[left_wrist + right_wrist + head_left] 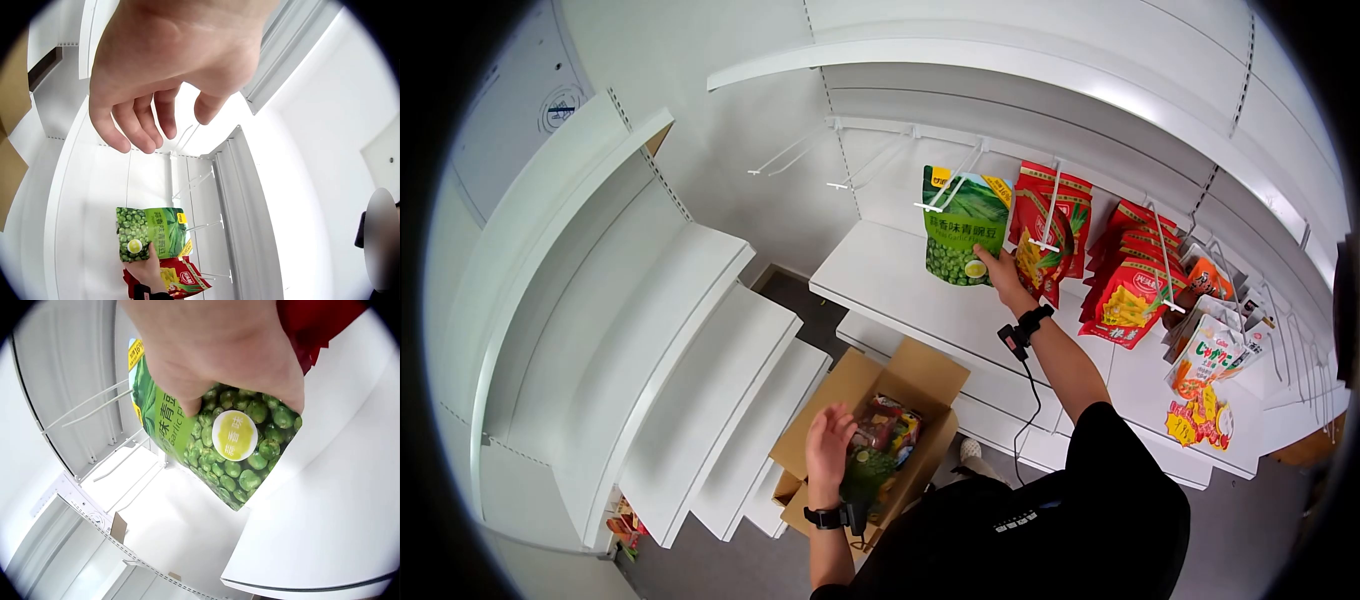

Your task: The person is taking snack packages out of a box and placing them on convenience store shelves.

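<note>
A green bag of garlic-flavoured green peas (966, 228) is upright at a metal hook, its top edge behind the hook's front end. My right hand (1005, 280) grips the bag's lower right side, thumb across the printed front and the other fingers hidden behind it. In the right wrist view the peas bag (234, 434) shows its round yellow label below my hand. My left hand (830, 440) holds nothing and hovers over the open cardboard box (930, 372), fingers loosely bent. Several colourful snack bags (890, 425) lie inside that box.
Red snack bags (1135, 290) hang on hooks to the right, with white snack packs (1203, 350) beyond. Bare hooks (870, 165) project at the left. A white upper shelf (1020, 60) juts out overhead. White stepped shelves (700, 360) stand left of the box.
</note>
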`<move>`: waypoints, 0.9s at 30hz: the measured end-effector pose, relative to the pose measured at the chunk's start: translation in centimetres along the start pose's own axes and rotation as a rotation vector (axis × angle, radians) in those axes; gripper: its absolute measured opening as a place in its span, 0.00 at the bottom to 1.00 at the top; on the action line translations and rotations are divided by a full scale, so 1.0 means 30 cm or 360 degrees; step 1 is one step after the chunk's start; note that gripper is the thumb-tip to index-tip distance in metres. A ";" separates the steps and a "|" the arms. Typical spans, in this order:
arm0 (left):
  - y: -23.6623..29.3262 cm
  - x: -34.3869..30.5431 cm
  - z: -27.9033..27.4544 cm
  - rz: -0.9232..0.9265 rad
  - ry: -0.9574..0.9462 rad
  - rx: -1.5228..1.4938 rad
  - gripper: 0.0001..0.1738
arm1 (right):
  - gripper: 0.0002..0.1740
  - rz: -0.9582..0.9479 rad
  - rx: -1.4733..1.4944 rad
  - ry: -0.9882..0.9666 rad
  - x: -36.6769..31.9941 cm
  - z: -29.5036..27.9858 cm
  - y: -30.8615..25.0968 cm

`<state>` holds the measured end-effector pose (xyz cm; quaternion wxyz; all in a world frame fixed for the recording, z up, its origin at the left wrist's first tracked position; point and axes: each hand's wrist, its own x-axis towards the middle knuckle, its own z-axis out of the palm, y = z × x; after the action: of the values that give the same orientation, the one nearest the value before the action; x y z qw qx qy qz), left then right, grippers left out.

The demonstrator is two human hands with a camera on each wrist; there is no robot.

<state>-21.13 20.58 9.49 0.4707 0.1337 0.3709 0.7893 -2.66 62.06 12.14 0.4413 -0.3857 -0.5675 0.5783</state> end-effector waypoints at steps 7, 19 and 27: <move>-0.006 -0.011 -0.009 -0.0007 0.0014 0.0020 0.19 | 0.27 -0.0091 0.0019 0.0048 0.072 -0.017 0.012; -0.011 -0.021 0.000 0.0019 0.0084 0.0013 0.20 | 0.33 0.0093 0.0120 0.0101 0.160 -0.026 0.002; -0.014 -0.031 0.005 0.0018 0.0117 0.0037 0.20 | 0.34 0.0107 0.0048 0.0195 0.243 -0.049 0.049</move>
<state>-20.29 19.98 9.41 0.4506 0.1122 0.3963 0.7920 -3.66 69.50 10.98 0.4612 -0.4327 -0.5174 0.5765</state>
